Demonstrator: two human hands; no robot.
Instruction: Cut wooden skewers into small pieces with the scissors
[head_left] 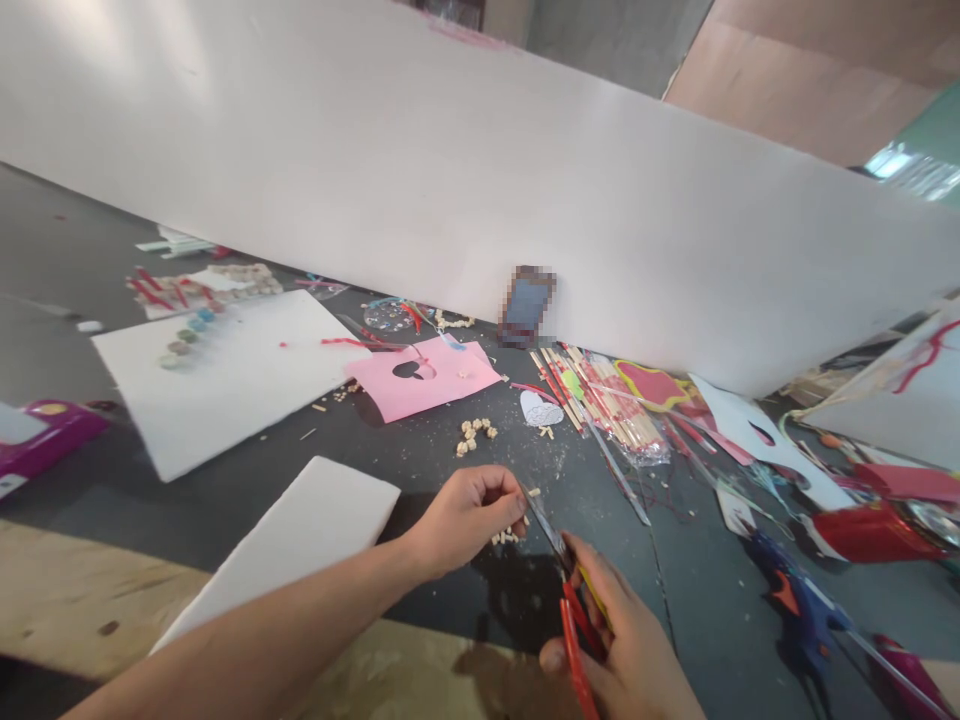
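Observation:
In my right hand [619, 625] is a pair of scissors [574, 590] with red and yellow handles, its blades pointing up and to the left. The blade tips reach the fingertips of my left hand [476, 515], which is closed in a pinch. What those fingers hold is too small and hidden to make out. Short pale cut pieces [505, 537] lie on the dark table [442, 605] just under the left fingertips. Beyond that hand sits a little cluster of pale, knobbly pieces [474, 435].
White foam boards [330, 510] lie at left, near pink paper [427, 375] with a cut-out. Bundled sticks [615, 405] and a white paper heart [540, 408] lie ahead. A blue glue gun [795, 590] and red can [877, 530] are at right. A phone [526, 305] leans against a white panel [420, 190].

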